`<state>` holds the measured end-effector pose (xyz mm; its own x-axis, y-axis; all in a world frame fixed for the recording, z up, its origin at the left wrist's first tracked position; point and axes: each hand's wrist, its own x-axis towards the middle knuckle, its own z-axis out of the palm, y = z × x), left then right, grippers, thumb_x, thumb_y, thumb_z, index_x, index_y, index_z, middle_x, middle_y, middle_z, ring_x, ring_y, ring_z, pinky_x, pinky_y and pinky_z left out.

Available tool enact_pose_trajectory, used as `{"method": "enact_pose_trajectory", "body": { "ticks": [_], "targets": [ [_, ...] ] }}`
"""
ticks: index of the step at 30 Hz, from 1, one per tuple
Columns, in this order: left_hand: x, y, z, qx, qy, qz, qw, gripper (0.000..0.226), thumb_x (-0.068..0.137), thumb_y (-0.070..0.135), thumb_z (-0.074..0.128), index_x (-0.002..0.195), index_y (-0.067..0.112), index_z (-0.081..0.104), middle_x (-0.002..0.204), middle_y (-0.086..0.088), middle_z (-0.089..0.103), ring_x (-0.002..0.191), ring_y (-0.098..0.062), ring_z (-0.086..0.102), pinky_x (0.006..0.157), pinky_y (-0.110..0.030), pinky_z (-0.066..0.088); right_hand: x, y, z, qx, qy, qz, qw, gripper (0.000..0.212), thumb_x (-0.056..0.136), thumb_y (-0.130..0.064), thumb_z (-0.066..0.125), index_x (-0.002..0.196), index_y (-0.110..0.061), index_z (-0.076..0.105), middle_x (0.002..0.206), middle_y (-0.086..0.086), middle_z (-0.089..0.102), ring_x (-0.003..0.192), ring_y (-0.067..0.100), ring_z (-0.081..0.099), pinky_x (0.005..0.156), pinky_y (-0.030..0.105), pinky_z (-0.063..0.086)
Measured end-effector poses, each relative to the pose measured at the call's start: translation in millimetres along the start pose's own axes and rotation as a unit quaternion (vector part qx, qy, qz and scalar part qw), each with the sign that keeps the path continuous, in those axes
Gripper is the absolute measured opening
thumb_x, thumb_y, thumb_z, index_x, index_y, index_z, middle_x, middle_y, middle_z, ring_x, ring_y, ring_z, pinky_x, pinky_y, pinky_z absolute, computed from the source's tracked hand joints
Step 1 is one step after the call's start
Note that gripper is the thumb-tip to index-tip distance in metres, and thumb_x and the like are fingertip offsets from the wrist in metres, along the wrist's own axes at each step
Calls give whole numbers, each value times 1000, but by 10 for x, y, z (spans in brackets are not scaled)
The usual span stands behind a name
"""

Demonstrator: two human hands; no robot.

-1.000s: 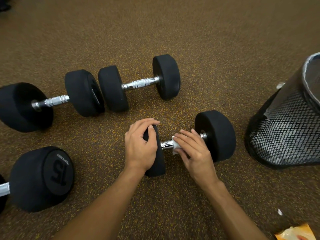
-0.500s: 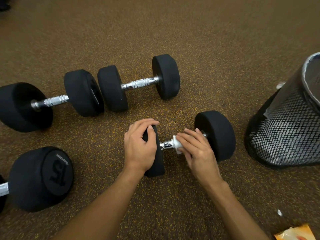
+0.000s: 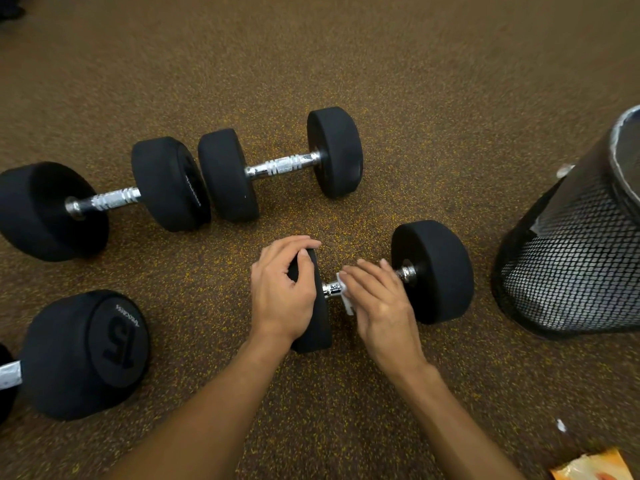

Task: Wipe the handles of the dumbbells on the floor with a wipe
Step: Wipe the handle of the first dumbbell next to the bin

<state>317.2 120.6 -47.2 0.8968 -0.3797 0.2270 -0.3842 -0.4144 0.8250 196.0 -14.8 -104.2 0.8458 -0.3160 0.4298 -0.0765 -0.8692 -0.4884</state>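
Nearest dumbbell (image 3: 436, 271), lying on floor (image 3: 415, 98): left hand (image 3: 282, 292) fingers curled over its left head; right hand (image 3: 381, 306) fingers wrapped round white wipe (image 3: 346, 301) on chrome handle (image 3: 330, 289)

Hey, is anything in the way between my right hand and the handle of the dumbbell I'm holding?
Nothing visible. The right hand holds the wipe directly on the handle of the near dumbbell. The left hand grips that dumbbell's left weight, clear of the handle.
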Motion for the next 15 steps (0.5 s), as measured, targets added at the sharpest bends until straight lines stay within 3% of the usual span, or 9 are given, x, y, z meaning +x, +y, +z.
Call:
{"method": "enact_pose_trajectory", "body": {
  "ticks": [3, 8, 11, 15],
  "targets": [
    [-10, -1, -7, 1, -1, 0, 1000, 35, 103, 35, 44, 111, 33, 78, 121, 21, 70, 123, -3, 59, 112, -44, 43, 1, 53, -49, -1, -11, -14, 1000, 37, 109, -20, 48, 138, -16, 71, 142, -3, 68, 143, 19, 54, 128, 50, 29],
    [-15, 17, -9, 1, -2, -3, 1000, 35, 102, 35, 45, 112, 33, 78, 121, 21, 70, 123, -2, 59, 112, -47, 43, 5, 49, -71, -8, 32, 47, 998, 33, 105, -12, 59, 135, -15, 72, 138, -2, 71, 141, 20, 55, 127, 50, 31],
    [-7, 6, -7, -3, 1, 1, 1000, 35, 103, 34, 44, 111, 32, 78, 121, 20, 70, 123, -3, 59, 111, -50, 45, 4, -16, -19, 0, 16, 16, 1000, 35, 106, -18, 52, 135, -14, 73, 139, -1, 70, 140, 18, 56, 128, 49, 31],
    [-7, 4, -5, -5, 3, -1, 1000, 34, 103, 33, 46, 111, 33, 78, 120, 20, 70, 122, -3, 60, 110, -49, 45, -8, 56, -151, -19, 14, 60, 998, 38, 101, -8, 64, 137, -16, 71, 140, -4, 70, 141, 21, 55, 128, 51, 30]
  ]
}}
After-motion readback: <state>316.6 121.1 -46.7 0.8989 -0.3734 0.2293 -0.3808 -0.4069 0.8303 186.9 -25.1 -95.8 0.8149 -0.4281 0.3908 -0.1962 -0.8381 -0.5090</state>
